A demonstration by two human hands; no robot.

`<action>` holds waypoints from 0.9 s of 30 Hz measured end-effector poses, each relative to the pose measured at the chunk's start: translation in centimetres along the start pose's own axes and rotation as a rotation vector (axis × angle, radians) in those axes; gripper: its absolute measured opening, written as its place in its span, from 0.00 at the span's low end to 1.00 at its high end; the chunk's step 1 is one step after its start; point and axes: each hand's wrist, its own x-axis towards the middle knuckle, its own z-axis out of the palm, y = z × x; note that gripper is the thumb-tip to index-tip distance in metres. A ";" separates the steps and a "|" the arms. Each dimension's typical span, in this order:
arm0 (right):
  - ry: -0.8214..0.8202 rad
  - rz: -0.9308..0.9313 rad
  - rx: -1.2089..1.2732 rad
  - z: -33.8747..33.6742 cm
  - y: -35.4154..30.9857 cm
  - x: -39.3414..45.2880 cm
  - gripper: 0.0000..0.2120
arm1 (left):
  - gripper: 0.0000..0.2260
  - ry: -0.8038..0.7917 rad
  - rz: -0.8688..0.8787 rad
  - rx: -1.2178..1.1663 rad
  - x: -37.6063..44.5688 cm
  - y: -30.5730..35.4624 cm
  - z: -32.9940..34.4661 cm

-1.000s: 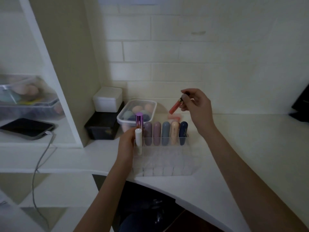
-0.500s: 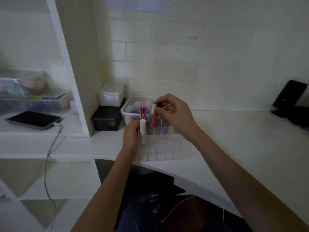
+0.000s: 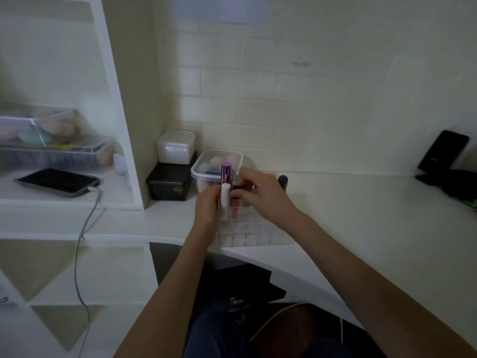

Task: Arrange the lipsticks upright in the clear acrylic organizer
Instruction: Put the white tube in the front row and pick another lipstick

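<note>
Lipsticks stand upright in the clear acrylic organizer [image 3: 254, 235], which sits on the white counter [image 3: 348, 215] at its curved front edge. A purple metallic tube [image 3: 226, 173] and a white tube [image 3: 225, 198] stand on end at the organizer's left, long axes vertical; a dark blue tube [image 3: 283, 181] rises at the back right. Between them a coral lip gloss [image 3: 235, 208] points nearly straight down into a cell, cap end up under the right hand [image 3: 260, 193], whose fingertips are pinched closed on its top. The left hand [image 3: 207, 204] is curled against the organizer's left side beside the white tube; whether it grips the tube or the wall I cannot tell. The right hand hides the middle tubes. Just behind the organizer sits a lidded sponge tub [image 3: 206, 166], and left of that a white box [image 3: 176, 147] stacked on a black box [image 3: 170, 182]. Far right of the organizer leans a dark phone [image 3: 442, 153].
</note>
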 end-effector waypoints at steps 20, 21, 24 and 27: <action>0.215 0.009 0.051 -1.8 0.5 0.2 0.02 | 0.14 0.006 -0.048 0.006 0.0 0.0 -0.1; 0.279 0.002 0.081 -2.5 0.9 0.4 0.03 | 0.14 0.006 -0.066 0.002 0.1 -0.1 -0.1; 0.487 0.036 0.128 -5.2 3.1 0.7 0.06 | 0.14 0.023 -0.096 -0.004 0.4 -0.3 -0.1; 0.574 0.189 0.076 -7.1 8.1 1.1 0.07 | 0.16 0.041 -0.096 -0.016 0.7 -0.6 -0.1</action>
